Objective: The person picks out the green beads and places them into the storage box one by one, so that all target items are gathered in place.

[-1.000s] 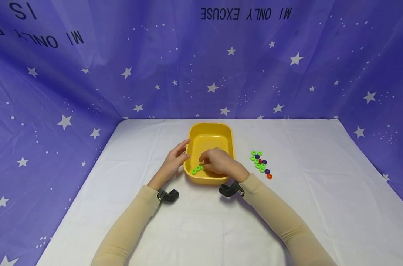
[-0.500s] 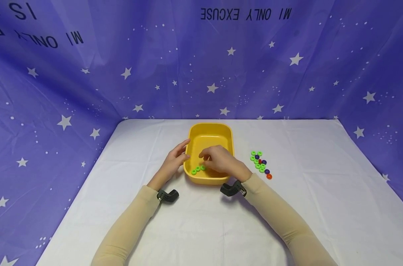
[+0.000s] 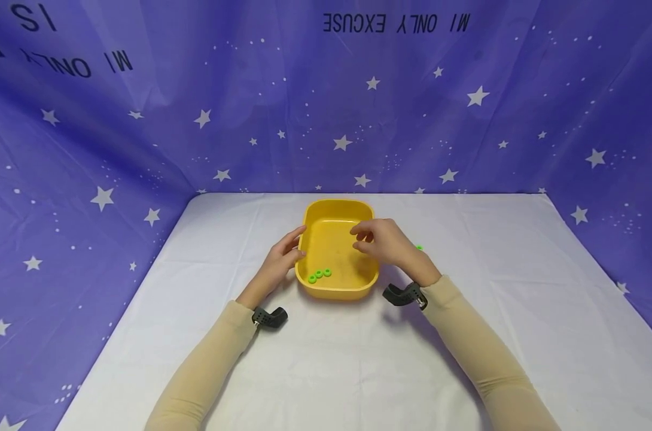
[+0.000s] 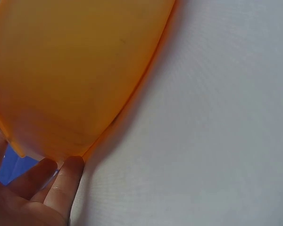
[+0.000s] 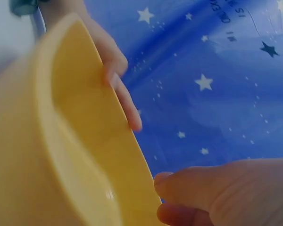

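A yellow plastic tub point(image 3: 334, 239) stands on the table's white cloth. Three small green rings point(image 3: 319, 274) lie in a row inside it, near its front left corner. My left hand point(image 3: 274, 266) rests against the tub's left side; in the left wrist view its fingertips touch the outer wall point(image 4: 85, 70). Above the right rim hovers my right hand point(image 3: 387, 242), its thumb and fingers loosely bent and apart, with nothing seen between them. Beyond that hand one green ring point(image 3: 420, 248) shows on the cloth; the hand and forearm cover the area around it.
White cloth point(image 3: 315, 371) covers the table. A purple star-printed curtain point(image 3: 283, 108) rises behind and at both sides. A black wrist mount point(image 3: 270, 318) sits on the left wrist and another mount point(image 3: 405, 295) on the right.
My right hand has lifted from inside the tub and moved right to its right rim, now hiding most of the beads on the cloth. The left hand stays at the tub; the green rings have stayed put.
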The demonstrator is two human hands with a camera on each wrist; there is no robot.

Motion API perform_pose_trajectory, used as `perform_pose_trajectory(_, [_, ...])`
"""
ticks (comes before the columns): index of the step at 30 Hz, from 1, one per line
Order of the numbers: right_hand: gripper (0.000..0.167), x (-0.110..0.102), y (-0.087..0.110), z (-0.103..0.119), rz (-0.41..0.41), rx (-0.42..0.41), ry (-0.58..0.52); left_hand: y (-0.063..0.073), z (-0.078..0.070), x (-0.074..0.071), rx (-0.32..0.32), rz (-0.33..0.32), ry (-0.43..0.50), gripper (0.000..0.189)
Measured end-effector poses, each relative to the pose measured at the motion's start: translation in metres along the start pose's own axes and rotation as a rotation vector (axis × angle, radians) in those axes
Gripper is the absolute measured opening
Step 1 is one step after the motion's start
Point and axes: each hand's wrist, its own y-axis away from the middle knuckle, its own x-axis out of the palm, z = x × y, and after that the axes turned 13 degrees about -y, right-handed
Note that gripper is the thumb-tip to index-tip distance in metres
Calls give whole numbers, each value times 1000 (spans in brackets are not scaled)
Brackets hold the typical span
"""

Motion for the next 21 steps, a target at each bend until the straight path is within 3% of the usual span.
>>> perform_pose_trajectory(9, [31,-30,18,-23,-133,45,-8,0,-1,0,2,9,-2,67])
perform_pose_trajectory(21, [30,-58,42,-67,-174,162,53,-1,0,0,7,3,19,66])
